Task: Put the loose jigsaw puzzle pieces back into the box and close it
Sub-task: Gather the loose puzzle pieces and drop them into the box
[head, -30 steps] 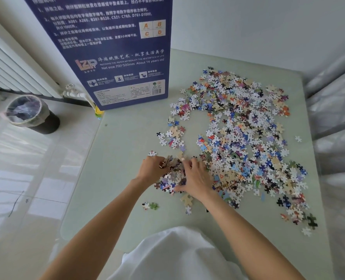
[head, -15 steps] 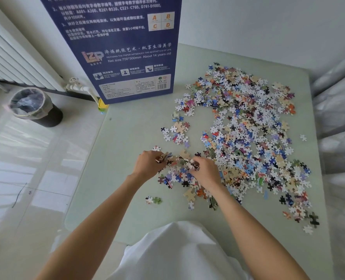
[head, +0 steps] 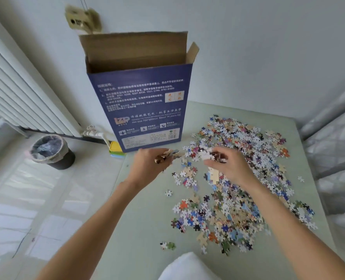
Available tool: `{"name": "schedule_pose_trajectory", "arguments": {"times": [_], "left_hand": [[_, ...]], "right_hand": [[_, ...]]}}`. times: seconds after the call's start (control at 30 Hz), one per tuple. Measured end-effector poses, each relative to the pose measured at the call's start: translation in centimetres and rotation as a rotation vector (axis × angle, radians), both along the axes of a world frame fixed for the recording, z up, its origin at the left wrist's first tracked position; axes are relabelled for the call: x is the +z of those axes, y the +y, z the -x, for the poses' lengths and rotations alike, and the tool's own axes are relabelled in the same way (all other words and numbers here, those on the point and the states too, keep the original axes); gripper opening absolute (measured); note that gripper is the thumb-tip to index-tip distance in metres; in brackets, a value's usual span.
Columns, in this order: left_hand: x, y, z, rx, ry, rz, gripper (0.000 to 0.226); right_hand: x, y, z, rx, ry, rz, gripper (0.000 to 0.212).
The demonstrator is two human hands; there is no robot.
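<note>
Change: both hands have lifted off the table, each carrying a clump.
Pieces [head: 238, 178]: spread over the table [head: 147, 209] (right side mostly).
Box [head: 145, 106]: upright, top open, behind hands.
Left hand [head: 149, 164]: fingers curled round pieces.
Right hand [head: 226, 164]: likewise gripping pieces.

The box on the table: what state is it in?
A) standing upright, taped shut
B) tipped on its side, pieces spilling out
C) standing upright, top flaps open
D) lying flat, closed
C: the box stands upright on the table with its brown top flaps raised and its inside showing.
</note>
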State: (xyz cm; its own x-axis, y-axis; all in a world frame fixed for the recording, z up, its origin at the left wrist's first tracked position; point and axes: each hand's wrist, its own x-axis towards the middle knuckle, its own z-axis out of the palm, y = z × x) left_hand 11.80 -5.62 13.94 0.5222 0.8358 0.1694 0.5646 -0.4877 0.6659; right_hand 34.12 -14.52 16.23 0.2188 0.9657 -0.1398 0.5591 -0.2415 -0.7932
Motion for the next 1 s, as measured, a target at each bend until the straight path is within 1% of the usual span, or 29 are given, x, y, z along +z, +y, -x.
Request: {"name": "schedule_pose_trajectory", "arguments": {"times": [0.03,0.1,0.17,0.27,0.33,0.43,0.47,0.53,0.57,0.63,0.7,0.73,0.8,0.9,1.0], "left_hand": [[2.0,1.4,0.1,0.002,-0.037,-0.071,0.008],[5.9,4.5,0.1,0.004,-0.094,-0.207,0.005],[9.5,7.9,-0.1,0.032,-0.107,-0.328,0.013],[13.3,13.2,-0.3,0.105,-0.07,-0.51,0.017],[14.3,16.3,-0.3,0.157,0.027,-0.578,0.021],[14.5,19.0,-0.2,0.192,0.263,-0.551,0.021],[14.4,19.5,-0.1,0.195,0.343,-0.514,0.02],[14.2,20.0,0.1,0.191,0.444,-0.426,0.02],[14.1,20.2,0.3,0.179,0.47,-0.388,0.022],[13.7,20.4,0.5,0.143,0.478,-0.327,0.025],[13.4,20.5,1.0,0.126,0.436,-0.282,0.026],[13.3,20.4,1.3,0.117,0.418,-0.266,0.026],[13.1,20.3,1.8,0.083,0.405,-0.265,0.028],[12.7,19.8,2.3,0.038,0.393,-0.304,0.028],[12.3,19.3,2.5,0.028,0.361,-0.363,0.023]], "right_hand": [[2.0,1.6,-0.1,0.003,0.002,-0.053,0.042],[5.6,4.8,-0.1,0.015,0.012,-0.176,0.035],[8.5,8.1,-0.1,0.018,0.028,-0.284,0.027],[11.4,13.1,-0.2,0.026,0.014,-0.409,0.021],[12.6,16.6,-0.5,0.017,0.005,-0.459,0.02],[13.8,21.1,-0.1,0.001,-0.01,-0.558,0.023],[14.1,22.2,0.2,0.015,-0.059,-0.592,0.023],[14.2,23.9,1.1,0.109,-0.264,-0.654,0.021],[14.1,24.5,1.6,0.199,-0.385,-0.666,0.018],[13.3,25.2,2.2,0.393,-0.588,-0.61,0.017],[12.1,25.6,2.7,0.507,-0.726,-0.527,0.02],[11.6,25.9,2.9,0.524,-0.754,-0.504,0.02],[11.2,26.2,3.2,0.491,-0.722,-0.465,0.019],[11.5,26.7,3.3,0.448,-0.652,-0.396,0.02],[11.8,26.8,3.8,0.413,-0.66,-0.388,0.022]]}}
